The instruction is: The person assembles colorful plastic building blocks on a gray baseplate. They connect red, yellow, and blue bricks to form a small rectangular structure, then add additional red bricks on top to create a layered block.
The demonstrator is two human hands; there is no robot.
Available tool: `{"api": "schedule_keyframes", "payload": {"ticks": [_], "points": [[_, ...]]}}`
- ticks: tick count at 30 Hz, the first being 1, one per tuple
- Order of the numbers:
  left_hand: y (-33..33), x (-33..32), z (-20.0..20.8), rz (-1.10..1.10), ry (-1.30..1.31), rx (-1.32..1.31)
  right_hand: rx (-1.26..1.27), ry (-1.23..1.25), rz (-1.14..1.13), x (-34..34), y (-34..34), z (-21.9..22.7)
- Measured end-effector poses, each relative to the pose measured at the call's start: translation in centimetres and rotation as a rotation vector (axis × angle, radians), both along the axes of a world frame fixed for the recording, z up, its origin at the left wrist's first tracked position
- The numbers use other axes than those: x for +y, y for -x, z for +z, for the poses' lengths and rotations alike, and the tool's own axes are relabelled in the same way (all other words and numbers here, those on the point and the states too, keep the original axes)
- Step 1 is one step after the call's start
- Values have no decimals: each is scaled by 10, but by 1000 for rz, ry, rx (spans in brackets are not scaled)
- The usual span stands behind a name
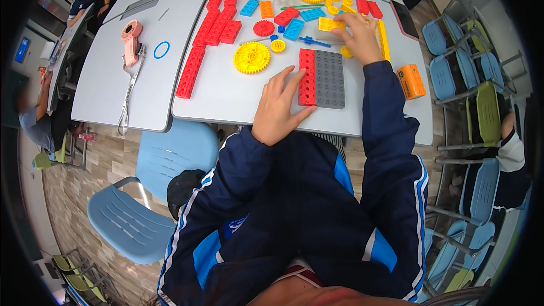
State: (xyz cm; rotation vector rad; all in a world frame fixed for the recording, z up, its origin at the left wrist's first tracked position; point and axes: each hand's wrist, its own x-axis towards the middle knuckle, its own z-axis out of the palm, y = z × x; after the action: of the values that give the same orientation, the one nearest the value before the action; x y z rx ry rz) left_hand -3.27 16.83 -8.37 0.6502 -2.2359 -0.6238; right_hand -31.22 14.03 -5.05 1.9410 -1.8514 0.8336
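My left hand [282,106] is open, its fingers spread on the white table [226,88]. Its index finger reaches the edge of a red perforated beam [306,88], which lies against a dark grey studded plate [330,79]. Beyond the plate, my right hand [362,37] has thumb and index finger bent around the right end of a yellow brick [327,24]. Part of that brick is hidden by the fingers. Near it are a blue axle piece [314,42], a blue brick [293,29] and a small yellow round piece [346,51].
Red beams [211,25] line the table's left part. Yellow gears [252,58] and a red gear [263,28] lie farther in. At the right are an orange box-shaped piece [411,81] and a phone [404,20]. A pink handheld fan [131,42] lies left; blue chairs [130,221] stand nearby.
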Motion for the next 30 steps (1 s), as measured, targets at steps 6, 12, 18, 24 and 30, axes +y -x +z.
{"api": "schedule_keyframes", "payload": {"ticks": [6, 12, 18, 24, 30], "points": [[0, -1, 0, 27, 4, -16, -485, -110, 340, 30, -30, -6], [1, -1, 0, 9, 33, -19, -214, -126, 262, 33, -41, -13], [1, -1, -3, 22, 47, -36, -156, -211, 148, 30, -48, -8], [2, -1, -1, 8, 52, -27, 230, -294, -61, 20, -77, 7], [3, -1, -2, 7, 31, -25, 254, -248, -119, 16, -84, 2]]}}
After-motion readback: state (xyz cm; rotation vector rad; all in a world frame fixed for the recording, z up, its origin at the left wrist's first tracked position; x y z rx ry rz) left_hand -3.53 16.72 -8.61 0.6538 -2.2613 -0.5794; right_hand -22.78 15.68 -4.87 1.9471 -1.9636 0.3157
